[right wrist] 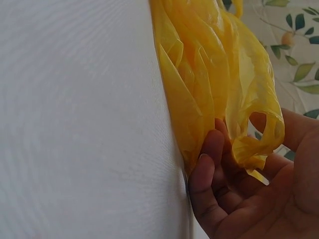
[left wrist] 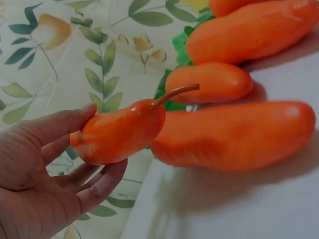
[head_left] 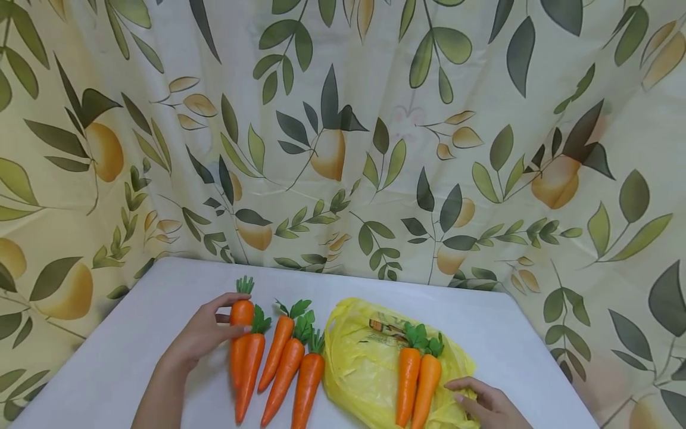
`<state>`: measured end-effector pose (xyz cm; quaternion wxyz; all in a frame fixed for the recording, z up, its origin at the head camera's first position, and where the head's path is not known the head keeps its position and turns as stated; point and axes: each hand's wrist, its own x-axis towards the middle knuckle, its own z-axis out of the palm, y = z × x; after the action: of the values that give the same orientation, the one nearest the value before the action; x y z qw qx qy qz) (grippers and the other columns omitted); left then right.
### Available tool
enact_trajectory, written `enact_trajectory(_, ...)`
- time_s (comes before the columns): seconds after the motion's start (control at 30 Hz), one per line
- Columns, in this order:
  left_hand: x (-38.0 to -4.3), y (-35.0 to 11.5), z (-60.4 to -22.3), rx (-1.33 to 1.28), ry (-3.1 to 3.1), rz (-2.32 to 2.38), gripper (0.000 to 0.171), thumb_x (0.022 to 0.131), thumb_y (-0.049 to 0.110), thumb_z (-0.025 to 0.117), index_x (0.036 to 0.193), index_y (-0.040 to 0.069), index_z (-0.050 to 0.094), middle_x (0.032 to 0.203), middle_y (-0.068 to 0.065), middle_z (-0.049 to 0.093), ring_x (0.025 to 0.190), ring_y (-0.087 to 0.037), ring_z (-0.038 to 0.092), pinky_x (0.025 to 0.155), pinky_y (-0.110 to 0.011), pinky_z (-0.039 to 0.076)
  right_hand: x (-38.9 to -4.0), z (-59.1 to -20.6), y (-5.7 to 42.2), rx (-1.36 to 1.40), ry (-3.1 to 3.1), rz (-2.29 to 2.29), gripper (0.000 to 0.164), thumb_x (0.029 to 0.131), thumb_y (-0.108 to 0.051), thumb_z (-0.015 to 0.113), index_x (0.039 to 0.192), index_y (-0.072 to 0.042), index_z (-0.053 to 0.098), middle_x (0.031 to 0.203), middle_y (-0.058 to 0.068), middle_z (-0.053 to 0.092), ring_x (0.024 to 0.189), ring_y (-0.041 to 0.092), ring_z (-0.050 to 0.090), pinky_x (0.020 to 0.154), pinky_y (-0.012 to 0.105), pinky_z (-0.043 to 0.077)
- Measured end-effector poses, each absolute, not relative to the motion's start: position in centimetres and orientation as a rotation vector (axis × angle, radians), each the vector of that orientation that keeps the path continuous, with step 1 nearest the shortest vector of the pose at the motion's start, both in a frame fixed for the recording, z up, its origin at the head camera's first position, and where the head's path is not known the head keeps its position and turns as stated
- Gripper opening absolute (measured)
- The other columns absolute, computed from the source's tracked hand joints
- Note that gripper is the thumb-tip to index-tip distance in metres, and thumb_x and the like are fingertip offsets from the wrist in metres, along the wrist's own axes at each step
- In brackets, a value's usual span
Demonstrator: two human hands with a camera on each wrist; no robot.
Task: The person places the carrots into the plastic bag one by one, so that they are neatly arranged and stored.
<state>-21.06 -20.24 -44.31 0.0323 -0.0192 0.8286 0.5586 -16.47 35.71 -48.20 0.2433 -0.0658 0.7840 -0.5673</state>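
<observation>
My left hand (head_left: 206,330) grips an orange carrot (head_left: 242,311) near its leafy top, thumb on one side and fingers on the other. In the left wrist view that carrot (left wrist: 119,132) shows its thin root tip pointing away from the left hand (left wrist: 45,164). Another carrot (head_left: 250,375) lies right beside it, partly overlapping it. On the right, my right hand (head_left: 490,402) is at the edge of a yellow plastic bag (head_left: 354,357). In the right wrist view, the fingers of the right hand (right wrist: 249,184) curl round the bag's loose handle (right wrist: 269,134).
Three carrots, one of them in the middle (head_left: 284,381), lie between the left hand and the bag. Two more carrots (head_left: 408,381) rest on top of the bag. A white table (head_left: 182,286) is under everything, and a fruit-patterned curtain (head_left: 343,149) hangs behind it.
</observation>
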Motion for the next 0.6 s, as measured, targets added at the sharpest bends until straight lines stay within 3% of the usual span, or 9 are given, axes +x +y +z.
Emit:
enact_trajectory(0.07,-21.0,-19.9,-43.8,-0.012,2.532,1.741,0.061,0.085,0.014,0.087,0.141,0.016,0.062,0.142,-0.011,0.056,0.116,-0.035,0.055,0.083,-0.041,0.054,-16.4,-48.3,35.7,-0.174,2.147,-1.549,0.04,0.107,-0.018,0.057,0.135,0.01,0.054,0.093,0.011,0.062,0.077,0.022,0.065,0.068,0.029,0.056)
enact_trajectory(0.33,-20.8,-18.2,-42.6,0.105,2.437,1.818,0.06,0.084,0.015,0.088,0.138,0.016,0.063,0.139,-0.01,0.056,0.112,-0.032,0.058,0.083,-0.04,0.055,-16.5,-48.3,35.7,-0.139,2.13,-1.557,0.04,0.107,-0.02,0.057,0.135,0.008,0.055,0.107,0.012,0.065,0.084,0.027,0.065,0.07,0.032,0.057)
enact_trajectory(0.6,-21.3,-16.7,-42.3,0.179,2.42,1.812,0.055,0.084,0.012,0.087,0.135,0.018,0.066,0.135,-0.009,0.059,0.108,-0.031,0.058,0.082,-0.04,0.054,-16.4,-48.2,35.8,-0.141,2.161,-1.533,0.04,0.107,-0.021,0.058,0.134,0.008,0.057,0.105,0.012,0.064,0.085,0.026,0.064,0.071,0.031,0.056)
